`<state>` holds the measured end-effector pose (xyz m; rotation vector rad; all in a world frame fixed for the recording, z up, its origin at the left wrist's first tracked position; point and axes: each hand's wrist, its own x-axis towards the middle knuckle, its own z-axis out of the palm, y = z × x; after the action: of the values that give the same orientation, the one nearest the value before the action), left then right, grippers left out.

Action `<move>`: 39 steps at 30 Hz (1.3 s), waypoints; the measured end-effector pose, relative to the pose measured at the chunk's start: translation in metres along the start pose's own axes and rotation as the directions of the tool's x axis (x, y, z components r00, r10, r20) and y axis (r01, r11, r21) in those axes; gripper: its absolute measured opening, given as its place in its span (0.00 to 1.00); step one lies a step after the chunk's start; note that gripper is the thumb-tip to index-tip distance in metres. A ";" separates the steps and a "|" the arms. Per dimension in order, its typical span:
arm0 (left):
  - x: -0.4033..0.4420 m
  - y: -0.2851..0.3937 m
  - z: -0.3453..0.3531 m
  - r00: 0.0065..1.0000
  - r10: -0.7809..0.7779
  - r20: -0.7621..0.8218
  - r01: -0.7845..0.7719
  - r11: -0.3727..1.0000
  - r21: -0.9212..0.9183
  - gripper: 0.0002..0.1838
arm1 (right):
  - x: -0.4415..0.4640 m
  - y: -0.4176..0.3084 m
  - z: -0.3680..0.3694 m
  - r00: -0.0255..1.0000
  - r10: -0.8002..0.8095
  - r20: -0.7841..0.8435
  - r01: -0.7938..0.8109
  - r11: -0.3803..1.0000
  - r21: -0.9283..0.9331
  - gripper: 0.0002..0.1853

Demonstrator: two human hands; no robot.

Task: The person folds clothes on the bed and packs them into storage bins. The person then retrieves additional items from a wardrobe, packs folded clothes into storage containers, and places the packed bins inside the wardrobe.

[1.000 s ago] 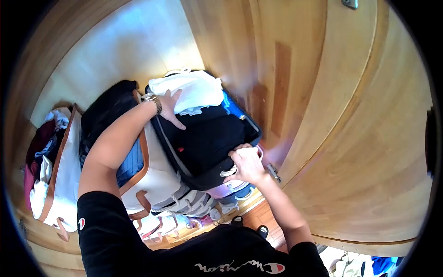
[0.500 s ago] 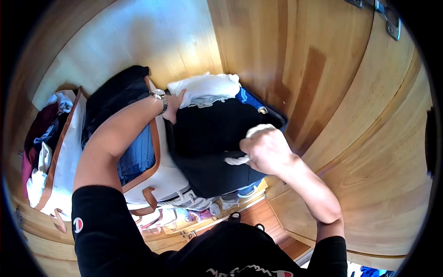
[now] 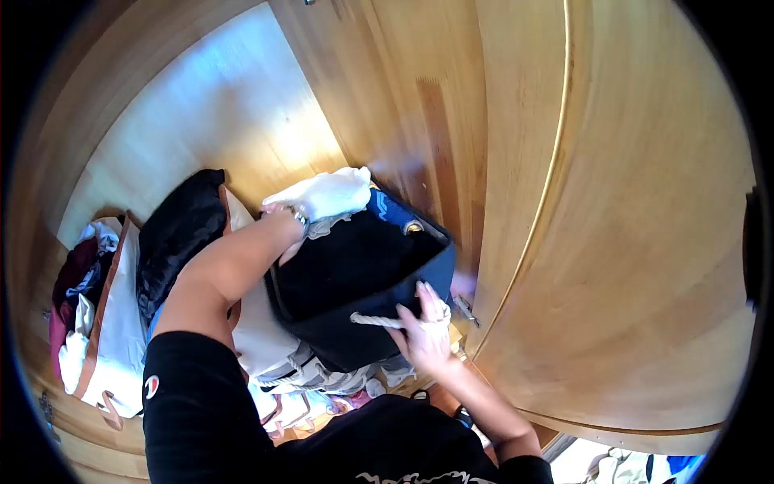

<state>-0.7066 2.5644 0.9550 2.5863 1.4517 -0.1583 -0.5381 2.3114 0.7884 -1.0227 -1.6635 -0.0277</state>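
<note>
A black fabric storage bin [image 3: 343, 329] with a white rope handle [image 3: 375, 320] sits tilted on the shelf. Dark clothing [image 3: 347, 258] fills it, with a folded white garment [image 3: 326, 194] and a blue item [image 3: 391, 211] at its back. My left hand [image 3: 282, 234], below a metal watch, reaches to the bin's left back rim beside the white garment; most of its fingers are hidden. Against the bin's front wall, my right hand [image 3: 427, 335] lies with fingers stretched out and apart, the rope handle passing at its palm.
Left of the bin stand two white storage bags with brown trim, one [image 3: 121, 355] holding mixed clothes and another [image 3: 258, 323] holding black clothing [image 3: 177, 242]. Wooden cabinet panels [image 3: 403, 105] rise behind, and a curved door [image 3: 613, 242] stands at right. More containers show on a lower shelf.
My right hand has loosened from its fist around the rope handle and now rests on the bin's front wall. The bin sits lower and further back, against the cabinet wall. The view has shifted.
</note>
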 end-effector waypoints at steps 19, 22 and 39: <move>-0.249 0.086 0.111 0.908 -0.183 -0.376 0.219 0.974 0.055 0.21 | -0.056 0.110 0.084 0.391 0.615 0.685 -0.289 -0.624 0.726 0.39; -0.259 0.088 0.134 0.847 -0.178 -0.502 0.220 0.975 0.026 0.11 | -0.041 0.100 0.076 0.353 0.641 0.681 -0.323 -0.600 0.732 0.40; -0.200 0.048 0.210 0.694 -0.071 -0.717 0.142 0.989 0.040 0.07 | -0.058 0.158 0.128 0.184 0.942 0.280 -0.554 -0.136 0.821 0.20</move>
<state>-0.7711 2.3304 0.7893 2.7693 1.8446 0.9055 -0.5399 2.4397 0.6205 -0.9740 -0.1405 1.2396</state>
